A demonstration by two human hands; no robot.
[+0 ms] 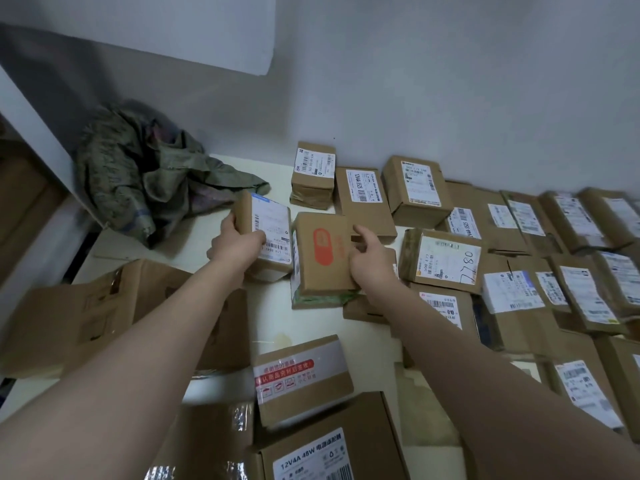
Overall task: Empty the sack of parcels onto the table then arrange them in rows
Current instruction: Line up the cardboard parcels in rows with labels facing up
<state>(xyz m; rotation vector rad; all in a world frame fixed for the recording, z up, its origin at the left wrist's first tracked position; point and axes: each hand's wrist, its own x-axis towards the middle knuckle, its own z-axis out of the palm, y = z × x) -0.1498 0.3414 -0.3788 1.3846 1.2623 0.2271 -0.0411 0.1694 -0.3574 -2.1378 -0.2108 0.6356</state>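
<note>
Both hands are busy at the middle of the counter (304, 329). The left hand (237, 245) grips a tilted white-label parcel (268, 233) by its left side, fingers curled round the edge; whether the box clears the surface cannot be told. Just beside it, the right hand (372, 265) holds a red-logo parcel (322, 254) by its right edge, with green tape showing along the box's near end. The two parcels stand side by side, almost touching.

To the right, brown cardboard parcels lie in rows, most with white shipping labels facing up. Among them is a box with handwritten numbers (446, 259), just past the right hand. Three more line the back along the wall (450, 81): a small upright box (313, 174), a flat box (367, 199) and a taller box (415, 188).

Nearer the camera, a box sealed with red printed tape (301, 379) sits beside a power-adapter box (322, 452), and a large flat carton (97, 313) lies under the left forearm.

Crumpled in the far left corner, the green sack (145, 174) lies slumped against the wall, well apart from both hands.
</note>
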